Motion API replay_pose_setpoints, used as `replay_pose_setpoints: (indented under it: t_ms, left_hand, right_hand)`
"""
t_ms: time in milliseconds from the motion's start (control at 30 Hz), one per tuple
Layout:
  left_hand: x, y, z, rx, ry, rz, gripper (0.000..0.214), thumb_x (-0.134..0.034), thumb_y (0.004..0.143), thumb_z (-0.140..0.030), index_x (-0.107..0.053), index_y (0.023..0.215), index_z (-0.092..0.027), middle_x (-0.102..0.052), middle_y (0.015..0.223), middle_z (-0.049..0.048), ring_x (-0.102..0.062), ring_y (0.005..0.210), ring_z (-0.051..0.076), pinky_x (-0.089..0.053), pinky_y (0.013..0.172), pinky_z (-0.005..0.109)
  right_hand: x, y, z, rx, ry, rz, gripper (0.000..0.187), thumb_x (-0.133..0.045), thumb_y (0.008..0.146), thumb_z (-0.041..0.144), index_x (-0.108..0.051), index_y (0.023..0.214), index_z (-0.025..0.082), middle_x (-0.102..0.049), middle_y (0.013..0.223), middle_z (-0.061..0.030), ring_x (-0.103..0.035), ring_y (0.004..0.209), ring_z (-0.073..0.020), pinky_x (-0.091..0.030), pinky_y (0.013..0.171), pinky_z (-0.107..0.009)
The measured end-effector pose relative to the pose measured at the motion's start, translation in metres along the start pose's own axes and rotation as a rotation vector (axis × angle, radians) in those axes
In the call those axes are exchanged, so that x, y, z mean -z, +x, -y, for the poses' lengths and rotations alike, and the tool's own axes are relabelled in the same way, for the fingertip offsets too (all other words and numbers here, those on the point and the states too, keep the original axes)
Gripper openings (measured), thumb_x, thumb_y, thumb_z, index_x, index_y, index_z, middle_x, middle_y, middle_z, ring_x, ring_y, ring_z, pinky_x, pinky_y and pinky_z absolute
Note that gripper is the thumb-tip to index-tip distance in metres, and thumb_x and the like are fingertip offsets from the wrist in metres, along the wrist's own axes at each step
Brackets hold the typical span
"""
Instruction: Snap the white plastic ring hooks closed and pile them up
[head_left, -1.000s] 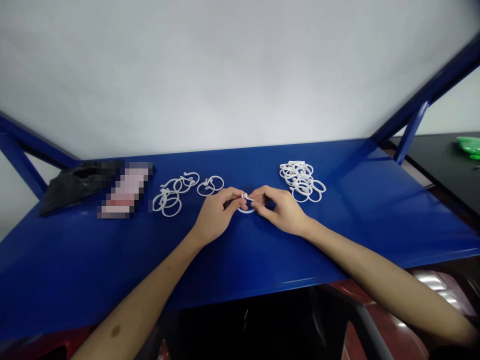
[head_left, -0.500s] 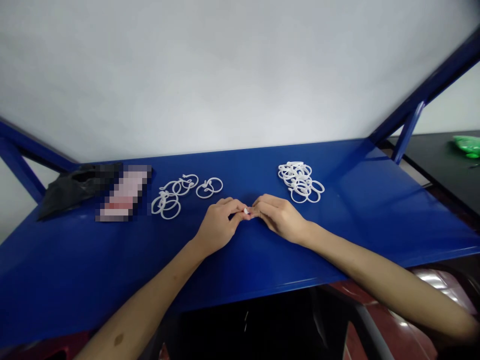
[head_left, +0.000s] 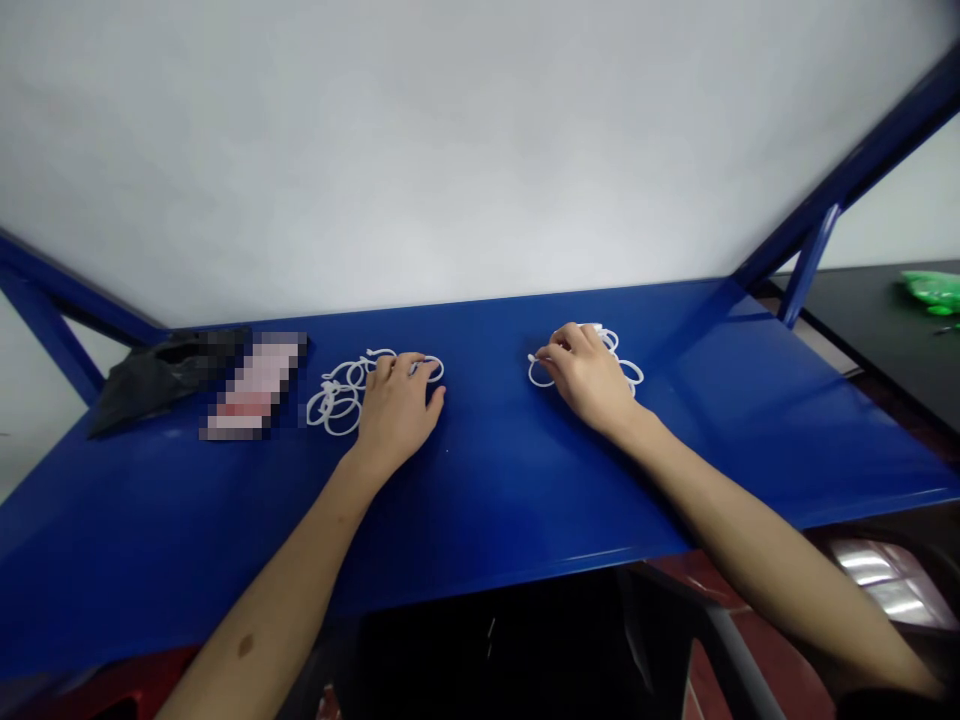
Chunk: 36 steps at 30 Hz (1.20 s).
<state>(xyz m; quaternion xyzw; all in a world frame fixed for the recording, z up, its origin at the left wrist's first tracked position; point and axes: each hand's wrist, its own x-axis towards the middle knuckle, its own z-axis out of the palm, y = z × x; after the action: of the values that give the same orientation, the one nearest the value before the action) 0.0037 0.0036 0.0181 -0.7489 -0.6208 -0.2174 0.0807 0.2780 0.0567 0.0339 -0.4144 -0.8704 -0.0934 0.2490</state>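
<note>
My left hand [head_left: 397,405] lies over the near end of the left group of white plastic rings [head_left: 341,408], fingers spread and thumb apart. One white ring shows beyond its fingertips; whether they touch it I cannot tell. Over at the right pile of white rings [head_left: 631,374], my right hand [head_left: 589,375] is closed, thumb and fingers pinched on a white plastic ring [head_left: 541,384]. That ring sticks out to the left of the fingers, with a small knob at its top. The hand covers much of the right pile.
On the blue tabletop [head_left: 495,500], a black plastic bag [head_left: 142,390] lies at the far left beside a blurred pinkish card [head_left: 251,385]. A white wall [head_left: 480,150] rises behind. Blue braces [head_left: 810,265] stand at both ends. A green item [head_left: 934,290] sits on a black table at right.
My hands were together at the table's middle around a small white piece. They have parted: the left went to the left rings and opened, the right to the right pile, pinching a ring.
</note>
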Motion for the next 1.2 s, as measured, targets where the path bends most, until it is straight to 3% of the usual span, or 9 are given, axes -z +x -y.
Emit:
replay_pose_setpoints:
  t_ms: [167,367,567,700,800,933,1033,1100,1200]
  left_hand:
    - [-0.001,0.000,0.005,0.014,0.051,0.014,0.019,-0.055,0.092,-0.023,-0.072,0.098,-0.019,-0.069,0.110,0.0138,-0.054,0.106,0.035,-0.047,0.090,0.055]
    - [0.005,0.001,-0.001,-0.013,0.028,-0.105,0.013,-0.058,0.092,-0.023,-0.071,0.089,-0.021,-0.068,0.108,0.0122,-0.053,0.105,0.033,-0.047,0.089,0.052]
    - [0.017,-0.005,-0.027,-0.179,-0.199,-0.153,0.015,-0.058,0.096,-0.023,-0.072,0.101,-0.022,-0.064,0.111,0.0086,-0.054,0.102,0.025,-0.050,0.092,0.044]
    - [0.013,-0.012,-0.037,-0.335,-0.266,-0.107,0.015,-0.060,0.096,-0.023,-0.074,0.098,-0.026,-0.063,0.110,0.0064,-0.054,0.099,0.022,-0.052,0.086,0.037]
    - [0.009,-0.013,-0.040,-0.352,-0.280,-0.107,0.018,-0.059,0.096,-0.020,-0.075,0.096,-0.027,-0.062,0.112,0.0060,-0.055,0.099,0.021,-0.053,0.083,0.035]
    - [0.013,-0.012,-0.044,-0.223,-0.347,-0.139,0.018,-0.057,0.097,-0.018,-0.072,0.102,-0.026,-0.061,0.116,0.0068,-0.059,0.101,0.020,-0.054,0.082,0.034]
    - [0.018,-0.011,-0.047,-0.034,-0.476,-0.140,0.009,-0.061,0.094,-0.022,-0.067,0.100,-0.022,-0.066,0.106,0.0056,-0.064,0.093,0.018,-0.054,0.080,0.033]
    - [0.020,-0.009,-0.047,0.109,-0.574,-0.058,0.007,-0.062,0.093,-0.027,-0.066,0.094,-0.021,-0.069,0.090,0.0018,-0.064,0.078,0.015,-0.053,0.072,0.029]
    - [0.020,-0.007,-0.045,0.244,-0.723,0.163,0.021,-0.058,0.095,-0.037,-0.069,0.087,-0.022,-0.068,0.073,-0.0022,-0.057,0.058,0.012,-0.045,0.058,0.026]
  right_hand:
    - [-0.002,0.000,-0.011,-0.088,-0.064,-0.016,0.024,-0.050,0.098,0.019,-0.074,0.100,0.016,-0.060,0.104,-0.0173,-0.050,0.092,-0.0298,-0.050,0.078,-0.049]
    - [0.009,-0.001,0.002,-0.069,0.029,-0.031,0.025,-0.050,0.099,0.024,-0.072,0.108,0.015,-0.061,0.109,-0.0185,-0.051,0.096,-0.0314,-0.049,0.083,-0.052]
    - [0.013,-0.005,0.037,-0.007,0.441,0.034,0.031,-0.052,0.101,0.035,-0.060,0.128,0.021,-0.064,0.112,-0.0122,-0.060,0.100,-0.0269,-0.053,0.090,-0.048]
    - [0.007,-0.011,0.053,-0.132,0.777,0.128,0.033,-0.053,0.101,0.035,-0.052,0.131,0.021,-0.068,0.099,-0.0061,-0.066,0.081,-0.0184,-0.057,0.075,-0.036]
    - [0.004,-0.012,0.054,-0.195,0.878,0.108,0.027,-0.052,0.100,0.028,-0.051,0.126,0.020,-0.066,0.089,-0.0027,-0.065,0.073,-0.0149,-0.055,0.067,-0.030]
    - [0.003,-0.011,0.050,-0.213,0.902,0.083,0.033,-0.053,0.097,0.023,-0.052,0.129,0.021,-0.063,0.084,0.0001,-0.062,0.070,-0.0132,-0.054,0.065,-0.028]
    - [0.004,-0.011,0.049,-0.203,0.909,0.091,0.035,-0.052,0.097,0.023,-0.055,0.133,0.023,-0.062,0.085,0.0003,-0.062,0.071,-0.0129,-0.054,0.068,-0.029]
    - [0.004,-0.011,0.050,-0.197,0.911,0.090,0.036,-0.050,0.099,0.024,-0.057,0.134,0.024,-0.062,0.086,0.0000,-0.062,0.072,-0.0129,-0.054,0.070,-0.029]
    - [0.004,-0.011,0.052,-0.166,0.886,0.073,0.034,-0.050,0.099,0.024,-0.061,0.132,0.023,-0.063,0.086,-0.0008,-0.061,0.072,-0.0127,-0.054,0.068,-0.028]
